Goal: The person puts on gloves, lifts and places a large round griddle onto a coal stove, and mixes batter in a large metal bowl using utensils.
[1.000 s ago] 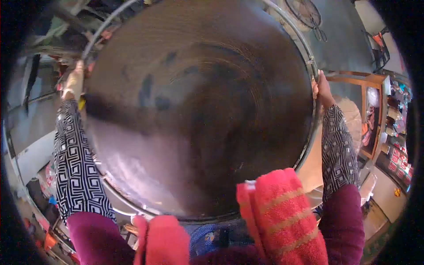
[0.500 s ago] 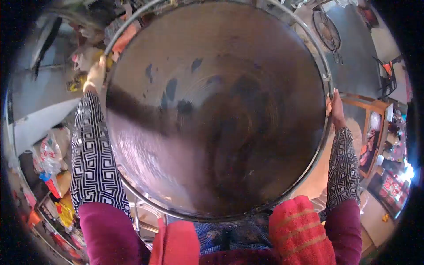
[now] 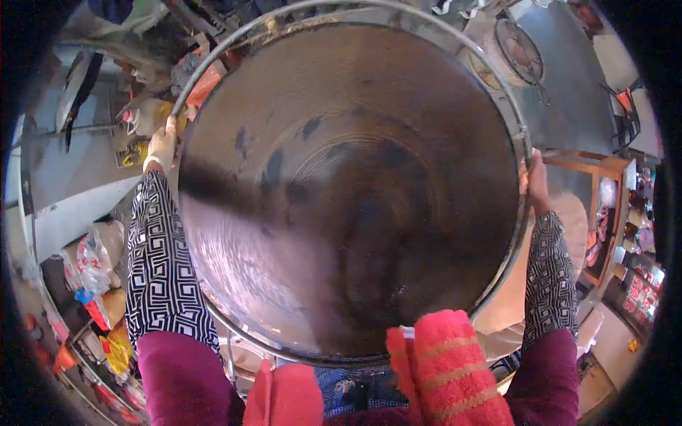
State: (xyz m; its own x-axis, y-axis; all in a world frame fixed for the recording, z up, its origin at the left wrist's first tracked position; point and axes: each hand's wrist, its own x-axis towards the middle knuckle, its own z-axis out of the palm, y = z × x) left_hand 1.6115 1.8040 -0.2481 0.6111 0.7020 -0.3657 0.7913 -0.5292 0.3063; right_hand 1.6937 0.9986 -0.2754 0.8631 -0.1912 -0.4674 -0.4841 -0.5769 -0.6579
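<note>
A large, round, dark metal pan (image 3: 355, 184) fills the middle of the view, with a glossy streak at its lower left and dark patches on its surface. A tubular metal ring runs around its edge. At the left side of this ring, my left hand (image 3: 163, 145) is closed on it, the arm stretched out. My right hand (image 3: 538, 186) grips the opposite side, its fingers partly hidden behind the edge. A red towel with tan stripes (image 3: 455, 369) hangs down my front, close to the pan's lower edge.
A wooden cabinet with glass (image 3: 597, 213) stands at the right, with a round wire-guarded object (image 3: 518, 51) farther back. Plastic bags (image 3: 99, 259) and mixed goods crowd the left. An orange item (image 3: 204, 85) shows beyond the pan's upper left.
The pan has shifted slightly down in the view, along with both hands. The striped towel end has swung left, nearer the pan's lower edge. Both hands have kept their hold.
</note>
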